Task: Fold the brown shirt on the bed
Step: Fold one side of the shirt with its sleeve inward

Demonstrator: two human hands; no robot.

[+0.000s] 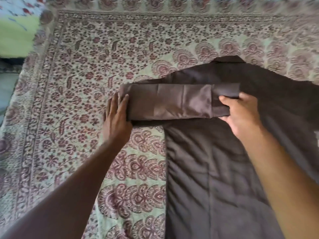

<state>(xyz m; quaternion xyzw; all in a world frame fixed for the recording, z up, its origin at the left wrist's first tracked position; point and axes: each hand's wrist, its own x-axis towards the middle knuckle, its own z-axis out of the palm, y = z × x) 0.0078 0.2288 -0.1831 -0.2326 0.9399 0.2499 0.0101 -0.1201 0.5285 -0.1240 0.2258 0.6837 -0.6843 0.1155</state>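
The brown shirt (pixel 212 169) lies spread on the right half of the bed, collar at the far end, body running toward me. One sleeve (pixel 172 102) is folded crosswise over the chest as a flat band. My left hand (pixel 117 116) lies flat with fingers apart, pressing the sleeve's left fold edge. My right hand (pixel 240 112) pinches the cuff end of that sleeve between thumb and fingers, over the shirt's body. My right forearm hides part of the shirt's right side.
A floral bedspread (pixel 82 80) in cream and maroon covers the bed and stretches to the left and far side. A green and white patterned cloth (pixel 17 31) sits at the far left corner. The bed's left edge (pixel 6 94) drops off beside it.
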